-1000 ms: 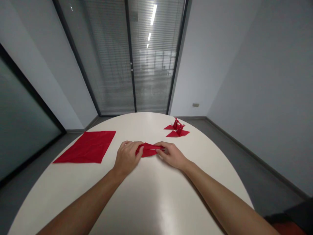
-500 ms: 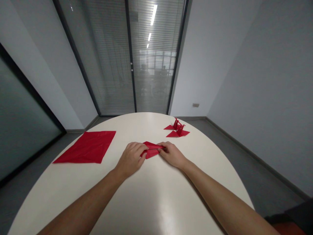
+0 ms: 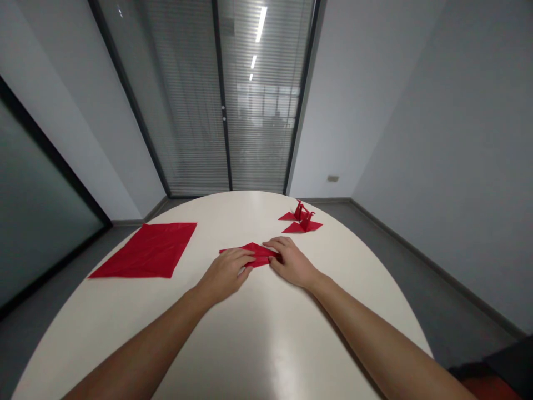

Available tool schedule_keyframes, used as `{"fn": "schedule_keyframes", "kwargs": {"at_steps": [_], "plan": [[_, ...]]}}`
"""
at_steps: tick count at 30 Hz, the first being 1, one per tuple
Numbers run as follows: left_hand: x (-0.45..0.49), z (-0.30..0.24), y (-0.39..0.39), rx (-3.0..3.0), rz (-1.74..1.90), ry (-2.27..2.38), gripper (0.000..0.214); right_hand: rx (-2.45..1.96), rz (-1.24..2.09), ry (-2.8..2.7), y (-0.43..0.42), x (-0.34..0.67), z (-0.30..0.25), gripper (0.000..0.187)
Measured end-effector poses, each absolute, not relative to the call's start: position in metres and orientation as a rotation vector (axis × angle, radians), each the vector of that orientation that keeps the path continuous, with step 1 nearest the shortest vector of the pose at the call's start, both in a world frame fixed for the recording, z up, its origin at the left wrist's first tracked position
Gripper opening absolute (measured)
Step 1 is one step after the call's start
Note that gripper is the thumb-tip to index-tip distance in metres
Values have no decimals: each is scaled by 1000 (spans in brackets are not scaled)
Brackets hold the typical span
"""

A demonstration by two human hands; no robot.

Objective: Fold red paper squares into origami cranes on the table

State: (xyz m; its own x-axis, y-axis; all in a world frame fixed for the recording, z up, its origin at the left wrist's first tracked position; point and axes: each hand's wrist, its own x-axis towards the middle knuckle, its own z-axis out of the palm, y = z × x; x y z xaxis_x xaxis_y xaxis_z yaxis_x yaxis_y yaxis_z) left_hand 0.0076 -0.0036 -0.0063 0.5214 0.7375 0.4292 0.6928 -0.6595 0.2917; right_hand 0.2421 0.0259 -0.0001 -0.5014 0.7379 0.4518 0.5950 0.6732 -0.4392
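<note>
A folded piece of red origami paper (image 3: 260, 251) lies on the table between my hands, long and narrow, with a raised point along its far edge. My left hand (image 3: 225, 272) rests over its left part, fingers across the top and thumb at the near edge; the paper's left tip sticks out past the knuckles. At the right end, my right hand (image 3: 293, 262) has the paper between thumb and fingers. The palms hide both ends of the paper in part.
An unfolded red sheet (image 3: 147, 253) lies flat on the left of the round white table (image 3: 250, 333). Two red paper cranes (image 3: 306, 223) stand near the far right edge. A dark and red object (image 3: 495, 372) shows at the lower right corner.
My left hand has flattened and shifted slightly left and down, baring the paper's left tip. My right fingers have lifted a little at the far edge. The paper lies flatter.
</note>
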Motion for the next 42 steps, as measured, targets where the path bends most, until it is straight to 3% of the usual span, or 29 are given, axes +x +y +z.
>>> {"fn": "schedule_keyframes", "kwargs": {"at_steps": [19,31,42], "plan": [[12,-1,-7,2655,814,1483,17,-896,280,-2435,20,240,15,18],[9,1,-7,2626,769,1654,16,-925,433,-2383,20,239,10,25],[10,2,-5,2671,833,1538,17,-823,470,-2398,18,237,12,28]]}}
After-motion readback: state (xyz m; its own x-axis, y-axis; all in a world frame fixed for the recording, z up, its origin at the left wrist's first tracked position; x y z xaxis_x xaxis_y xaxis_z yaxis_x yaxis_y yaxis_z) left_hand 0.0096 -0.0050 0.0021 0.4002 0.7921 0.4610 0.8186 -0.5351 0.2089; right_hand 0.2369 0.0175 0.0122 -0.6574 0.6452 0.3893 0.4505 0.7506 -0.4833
